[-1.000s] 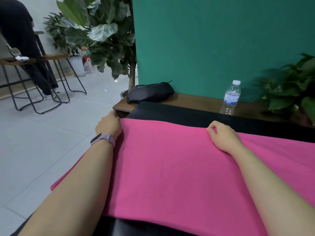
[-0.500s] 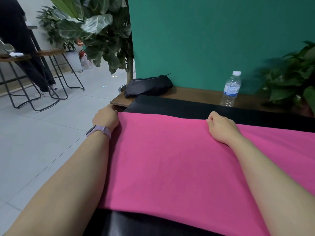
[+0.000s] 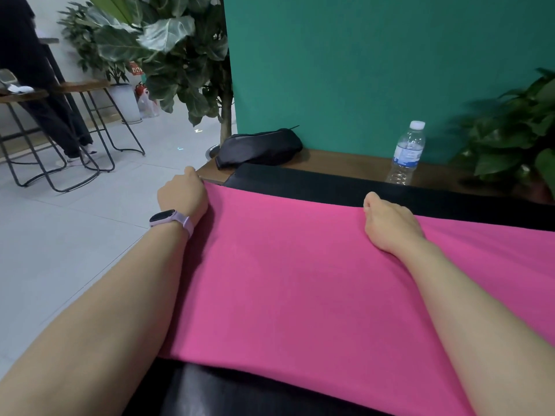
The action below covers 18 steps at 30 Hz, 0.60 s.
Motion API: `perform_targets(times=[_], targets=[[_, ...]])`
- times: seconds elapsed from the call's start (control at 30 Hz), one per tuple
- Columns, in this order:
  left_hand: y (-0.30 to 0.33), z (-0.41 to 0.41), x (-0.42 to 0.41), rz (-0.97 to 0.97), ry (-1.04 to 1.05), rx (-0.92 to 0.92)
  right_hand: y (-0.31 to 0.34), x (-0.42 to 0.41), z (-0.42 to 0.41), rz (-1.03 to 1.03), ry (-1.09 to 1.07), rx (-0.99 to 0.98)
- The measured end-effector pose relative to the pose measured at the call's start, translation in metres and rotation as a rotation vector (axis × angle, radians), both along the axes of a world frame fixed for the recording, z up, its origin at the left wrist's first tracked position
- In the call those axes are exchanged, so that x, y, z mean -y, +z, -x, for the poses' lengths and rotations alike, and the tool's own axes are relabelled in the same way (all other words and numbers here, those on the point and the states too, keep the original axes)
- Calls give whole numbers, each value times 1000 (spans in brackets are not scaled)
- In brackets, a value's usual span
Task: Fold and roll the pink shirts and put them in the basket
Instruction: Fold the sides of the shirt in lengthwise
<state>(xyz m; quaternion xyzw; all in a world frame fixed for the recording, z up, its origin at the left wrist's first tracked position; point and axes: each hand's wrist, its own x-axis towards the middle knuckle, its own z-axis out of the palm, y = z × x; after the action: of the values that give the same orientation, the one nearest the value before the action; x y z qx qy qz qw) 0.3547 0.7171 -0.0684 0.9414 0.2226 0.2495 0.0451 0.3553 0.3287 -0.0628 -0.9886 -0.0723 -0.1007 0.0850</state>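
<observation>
I see my left hand [image 3: 182,195] and right hand [image 3: 390,225] pinching the flat bright-pink cotton shirt [image 3: 300,280]; its far edge is clamped under curled fingers.

1. Soft, even indoor light; the scene is bright, with no harsh glare.
2. The pale floor [image 3: 75,235] at left looks brightest and slightly washed out.
3. The left hand [image 3: 183,195] casts a soft, dim shadow on the pink shirt [image 3: 300,280].
4. A dim sheen lies on the black surface [image 3: 225,391] at the bottom edge.
5. Wide-angle bending stretches the forearms near the lower corners.
6. The distant stools [image 3: 60,130] look slightly soft.
</observation>
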Motion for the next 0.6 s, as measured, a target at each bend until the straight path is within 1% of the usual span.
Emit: perform_targets(times=[0.03, 0.13, 0.23, 0.33, 0.37, 0.43, 0.47, 0.5, 0.53, 0.57, 0.6], targets=[[0, -3, -1, 5, -3, -1, 0, 0, 0, 7, -2, 10], [-6, -7, -3, 45, 5, -82, 0, -2, -2, 32, -9, 18], [-8, -7, -3, 56, 2, -78, 0, -5, 1, 51, -38, 41], [-7, -5, -1, 46, 7, -80, 6, -7, 8, 150, -64, 131], [-7, -4, -1, 45, 10, -100, 11, -13, 12, 179, -27, 187], [-7, -4, 0, 41, 12, -126, 22, -34, 23, 113, 177, 272], [-6, -6, 1, 43, 14, -130, 24, -48, 32, 46, 325, 238], [-6, -6, 1, 52, 18, -137, 23, -62, 42, -7, 468, 151], [-6, -6, 1, 69, 23, -148, 18, -75, 52, -26, 582, 20], [-6, -5, 1, 85, 29, -158, 12, -83, 61, -12, 650, -110], [-5, -3, 1, 88, 37, -161, 6, -86, 64, 23, 670, -202]])
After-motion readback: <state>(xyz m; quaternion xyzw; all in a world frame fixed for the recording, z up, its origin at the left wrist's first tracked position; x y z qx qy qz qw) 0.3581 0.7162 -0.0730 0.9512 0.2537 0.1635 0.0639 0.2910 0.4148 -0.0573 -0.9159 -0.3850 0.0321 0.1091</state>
